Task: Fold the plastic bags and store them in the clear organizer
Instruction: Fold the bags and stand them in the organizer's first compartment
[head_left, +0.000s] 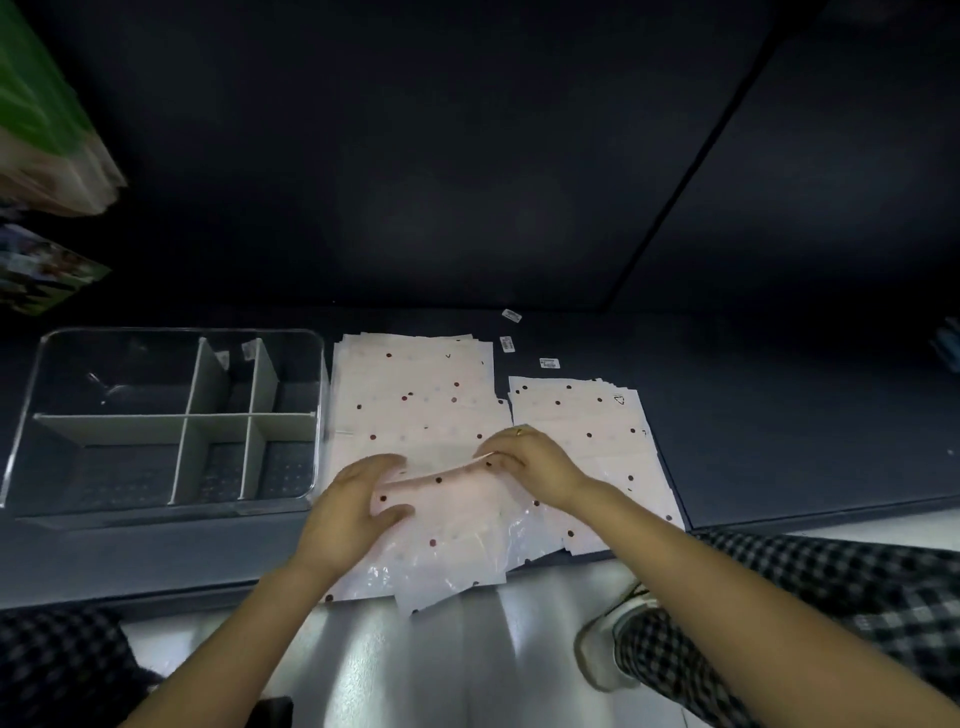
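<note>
Pale pink plastic bags with dark dots lie in two flat stacks on the dark shelf, a left stack (415, 395) and a right stack (582, 415). In front of them one bag (441, 504) is partly folded over itself, its lower part hanging past the shelf's front edge. My left hand (358, 504) grips the folded bag's left end, thumb beneath and fingers on top. My right hand (530, 462) pinches the fold's right end. The clear organizer (31, 415) with white dividers stands to the left; its compartments look empty.
Three small white labels (511, 315) lie on the shelf behind the stacks. Green and printed packages (41, 119) hang at the upper left. The shelf's front edge (156, 597) runs below my hands, with a shiny floor and checked trouser legs beneath.
</note>
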